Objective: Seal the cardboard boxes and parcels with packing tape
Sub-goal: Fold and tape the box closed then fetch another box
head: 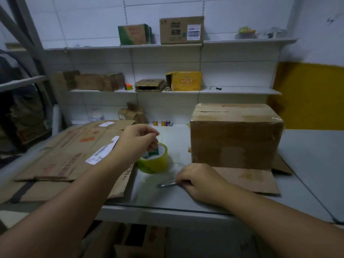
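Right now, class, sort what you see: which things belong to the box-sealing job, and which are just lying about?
Job: tape roll, gripped by left hand; metal tool in right hand; large cardboard box.
Lying about: drink cans; yellow box and labelled box on shelves.

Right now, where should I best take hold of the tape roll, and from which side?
Likely its rim, from above: the tape roll lies flat with its hole facing up, so fingers fit inside and the thumb outside.
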Demonstrator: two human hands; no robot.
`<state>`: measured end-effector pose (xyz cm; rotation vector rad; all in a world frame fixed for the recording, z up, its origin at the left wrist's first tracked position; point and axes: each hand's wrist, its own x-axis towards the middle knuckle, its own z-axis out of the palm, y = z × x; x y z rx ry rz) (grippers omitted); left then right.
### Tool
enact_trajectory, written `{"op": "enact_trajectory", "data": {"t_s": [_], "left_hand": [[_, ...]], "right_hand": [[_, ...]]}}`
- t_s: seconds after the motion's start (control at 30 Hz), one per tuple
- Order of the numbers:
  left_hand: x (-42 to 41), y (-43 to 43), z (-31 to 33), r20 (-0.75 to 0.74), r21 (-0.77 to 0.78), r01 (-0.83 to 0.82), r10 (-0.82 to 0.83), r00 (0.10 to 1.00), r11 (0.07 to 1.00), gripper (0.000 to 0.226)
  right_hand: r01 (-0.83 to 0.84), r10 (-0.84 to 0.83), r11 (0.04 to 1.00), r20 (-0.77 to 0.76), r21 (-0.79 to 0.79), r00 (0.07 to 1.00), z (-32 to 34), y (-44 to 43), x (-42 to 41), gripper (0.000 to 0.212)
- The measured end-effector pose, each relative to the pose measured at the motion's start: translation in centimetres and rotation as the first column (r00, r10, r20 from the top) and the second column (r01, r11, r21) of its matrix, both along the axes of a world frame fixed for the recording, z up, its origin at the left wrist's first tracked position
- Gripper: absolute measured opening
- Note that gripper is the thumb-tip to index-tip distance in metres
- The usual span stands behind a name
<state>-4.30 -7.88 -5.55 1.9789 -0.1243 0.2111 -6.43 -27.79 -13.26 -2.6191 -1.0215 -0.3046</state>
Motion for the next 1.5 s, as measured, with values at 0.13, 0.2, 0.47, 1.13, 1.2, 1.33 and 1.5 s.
{"op": "enact_trajectory", "data": {"t_s": [0.13, 0.2, 0.47, 1.13, 1.2, 1.33, 1.5], "left_hand": [[0.1, 0.0, 0.4, -0.001, -0.025, 0.010, -0.010, 1.000, 1.000, 0.014], [0.2, 0.1, 0.6, 0.003, -0.032, 0.012, -0.012, 1.000, 0.999, 0.014], [-0.1, 0.0, 0.4, -0.009, -0.040, 0.030, -0.030, 0.999, 0.999, 0.015], [3.5, -9.5, 1.3, 0.022, -0.233, 0.139, -0.138, 0.990, 0.963, 0.049], [4.0, -12.2, 0.5, 0.018, -0.200, 0.088, -0.086, 0.996, 0.976, 0.045], [4.3, -14.3, -1.0, 0.077, -0.145, 0.027, -0.016, 0.997, 0.989, 0.029], [4.5, -13.3, 0.4, -0.294, -0.500, 0.004, -0.173, 0.940, 0.866, 0.014]], "right_hand": [[-0.039, 0.036, 0.996, 0.050, 0.074, 0.998, 0.0, -0.5, -0.5, 0.019], [-0.045, 0.040, 0.994, 0.047, 0.104, 0.998, -0.1, -0.4, -0.7, 0.019], [-0.032, 0.030, 0.999, 0.085, 0.019, 0.996, -1.2, -0.4, -1.2, 0.025], [0.563, -0.668, 0.313, -0.245, 0.765, 0.703, 9.6, -15.1, 1.6, 0.042], [0.645, -0.517, 0.248, -0.464, 0.723, 0.719, 7.6, -14.7, 3.0, 0.050], [0.669, -0.293, 0.016, -0.636, 0.743, 0.714, 4.8, -15.2, 4.0, 0.052], [0.734, -0.079, -0.004, -0.731, 0.680, 0.677, 5.8, -15.7, 3.9, 0.032]]}}
